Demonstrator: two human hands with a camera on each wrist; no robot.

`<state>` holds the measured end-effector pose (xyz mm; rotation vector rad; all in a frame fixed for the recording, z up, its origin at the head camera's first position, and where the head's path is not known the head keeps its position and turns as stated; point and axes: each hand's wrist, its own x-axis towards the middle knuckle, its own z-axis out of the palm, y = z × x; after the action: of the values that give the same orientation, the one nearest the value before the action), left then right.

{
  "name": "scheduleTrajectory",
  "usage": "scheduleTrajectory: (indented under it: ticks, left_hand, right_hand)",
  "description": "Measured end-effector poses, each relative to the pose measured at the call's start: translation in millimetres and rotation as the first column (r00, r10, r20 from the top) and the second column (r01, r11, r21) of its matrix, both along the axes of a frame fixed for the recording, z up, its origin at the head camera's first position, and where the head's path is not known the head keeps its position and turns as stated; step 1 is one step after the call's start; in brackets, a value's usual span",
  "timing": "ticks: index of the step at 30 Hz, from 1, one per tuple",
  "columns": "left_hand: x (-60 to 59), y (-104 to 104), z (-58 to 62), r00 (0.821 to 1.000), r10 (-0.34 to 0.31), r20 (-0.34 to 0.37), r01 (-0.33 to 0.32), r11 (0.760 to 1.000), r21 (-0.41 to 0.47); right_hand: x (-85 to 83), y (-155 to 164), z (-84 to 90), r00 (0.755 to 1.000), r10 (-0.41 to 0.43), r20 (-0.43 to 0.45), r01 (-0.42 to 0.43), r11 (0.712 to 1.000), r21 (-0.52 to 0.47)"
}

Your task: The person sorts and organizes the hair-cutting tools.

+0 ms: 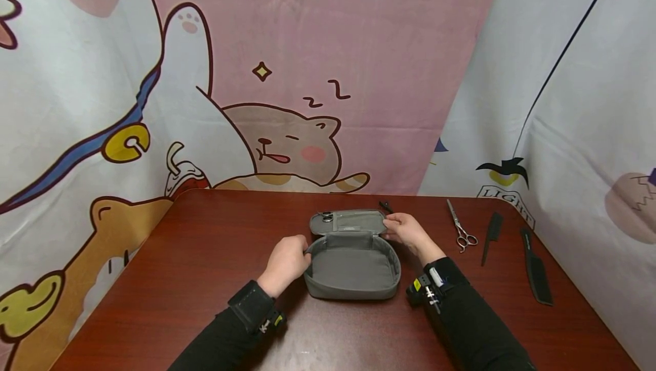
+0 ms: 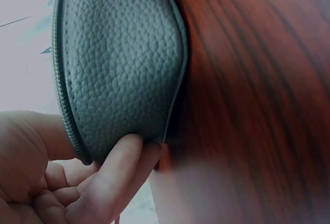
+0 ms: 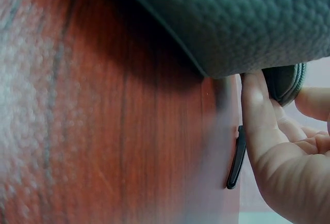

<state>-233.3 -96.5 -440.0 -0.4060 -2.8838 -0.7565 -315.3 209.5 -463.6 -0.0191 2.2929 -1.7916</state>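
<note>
A grey zip case [image 1: 353, 292] of pebbled leather rests on the table, its lid [image 1: 359, 222] folded back away from the person. Bare grey lining shows inside. At the case's left side, my left hand [image 1: 287, 258] grips the wall, with the thumb at the zipped rim. The left wrist view shows the fingers curled against the textured side [image 2: 124, 53]. My right hand [image 1: 408, 232] pinches the lid's right edge. In the right wrist view, thumb and fingers close around the lid's zipped edge [image 3: 286, 83], partly hidden by the case body [image 3: 232, 22].
Silver scissors [image 1: 462, 231], a small dark comb [image 1: 492, 233] and a wide black comb [image 1: 537, 268] lie on the right of the brown table [image 1: 215, 234]. Behind the lid is a small black clip-like item [image 1: 386, 206]. A printed cloth [image 1: 400, 75] hangs behind the table.
</note>
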Motion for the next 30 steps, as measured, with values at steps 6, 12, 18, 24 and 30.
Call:
scheduleTrajectory:
  ticks: [6,12,18,24,30]
  left_hand:
    - [-0.8,0,-1.7,1.000,-0.001,-0.030,0.001,1.000,-0.009]
    - [-0.1,1,-1.7,1.000,-0.003,-0.023,0.003,1.000,-0.011]
    - [-0.6,2,-1.7,1.000,-0.008,-0.005,0.008,1.000,-0.018]
    - [-0.2,2,-0.4,1.000,-0.006,0.001,0.006,1.000,-0.026]
    - [-0.2,2,-0.4,1.000,-0.009,0.005,0.010,1.000,-0.018]
  right_hand:
    - [0.5,0,-0.2,1.000,0.005,0.017,-0.005,1.000,0.012]
    - [-0.7,1,-2.3,0.999,0.002,0.032,-0.003,1.000,0.023]
    - [0.2,3,-1.9,0.999,0.020,0.039,-0.021,0.999,0.033]
    - [3.6,7,5.6,0.998,0.047,-0.029,-0.042,0.987,0.158]
    - [10.3,10,17.2,0.989,0.067,-0.130,-0.026,0.955,0.297]
